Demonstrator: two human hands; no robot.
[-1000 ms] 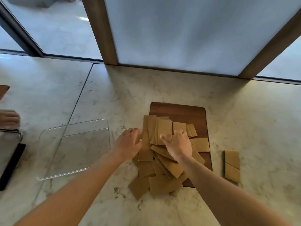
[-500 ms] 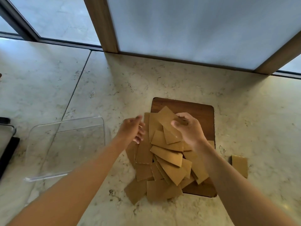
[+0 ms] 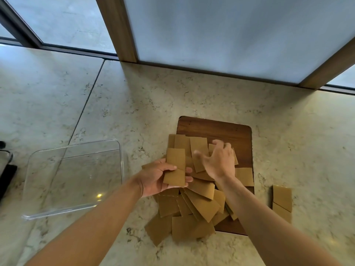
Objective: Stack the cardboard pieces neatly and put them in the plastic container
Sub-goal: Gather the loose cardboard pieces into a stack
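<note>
Brown cardboard pieces [image 3: 199, 206] lay fanned in a loose heap across the near left part of a dark wooden board [image 3: 226, 131], several spilling off its near left corner onto the pale marbled desk [image 3: 149, 104]. Left hand [image 3: 156, 178] was up over the left edge of the heap, palm turned upward, thumb and fingers pinching a held cardboard piece [image 3: 175, 167] that stood nearly upright in the view. Right hand [image 3: 218, 161] reached in from the right, fingers spread and slightly blurred, resting on the far pieces of the heap; whether it actually gripped one could not be told. Two stray cardboard pieces [image 3: 282, 202] sat on the desk just right of the board, touching each other end to end. Over on the left, apart from the heap, the clear plastic container [image 3: 117, 181] stood on the desk with nothing brown inside it. A dark object [image 3: 6, 177] showed at the far left edge, too cut off to identify. Frosted panels in wooden frames [image 3: 117, 29] rose at the far side of the desk.
</note>
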